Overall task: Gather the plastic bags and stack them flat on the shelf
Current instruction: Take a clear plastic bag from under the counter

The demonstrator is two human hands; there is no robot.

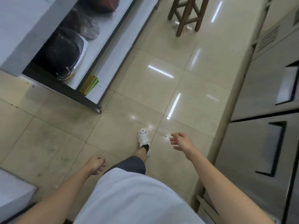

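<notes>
I look down at a tiled floor between two counters. My left hand (96, 164) hangs low at the bottom left, fingers curled shut with nothing in them. Lower right of centre, my right hand (180, 141) is out over the floor with fingers apart and empty. Under the steel table at the upper left, a low shelf (103, 50) holds a crumpled grey plastic bag (88, 27), a dark red bag (106, 4), a black pan on a metal basin (64, 54) and a flat yellow-green stack (89, 84). Both hands are far from the shelf.
A wooden stool (186, 15) stands at the top centre. Steel cabinet doors with recessed handles (265, 143) run along the right side. A white block (13, 188) sits at the lower left edge. My white shoe (143, 138) is stepping forward on the glossy tiles.
</notes>
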